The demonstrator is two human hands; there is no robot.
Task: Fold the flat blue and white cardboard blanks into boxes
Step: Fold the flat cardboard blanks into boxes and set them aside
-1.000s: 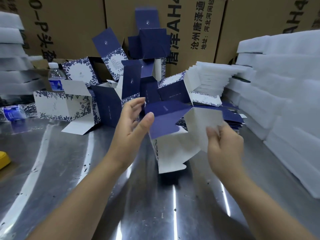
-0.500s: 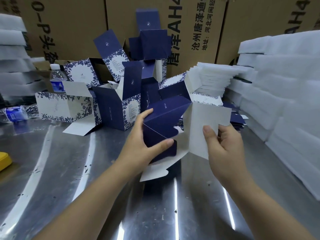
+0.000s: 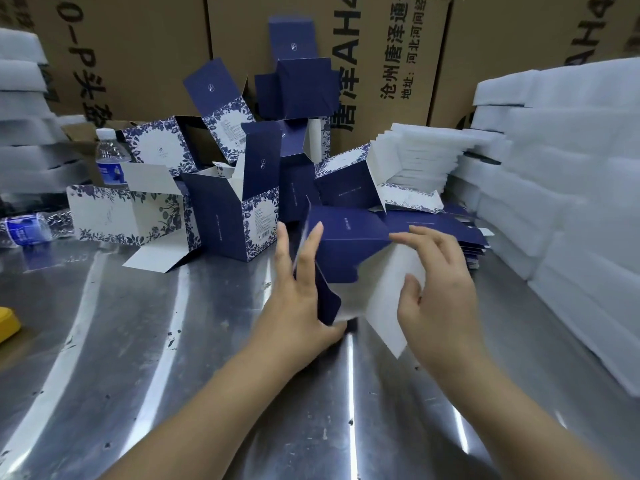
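I log a scuffed steel table streaked with reflected light, backed by tall brown shipping cartons printed in black characters. Stacked white foam sheets line the right side, with more foam at far left. Also on my list are one upright water bottle, one lying bottle, and a yellow object at the left edge.

Half-folded box between left hand and right hand; folded boxes behind left, flat blanks behind right, foam stacks farther right.
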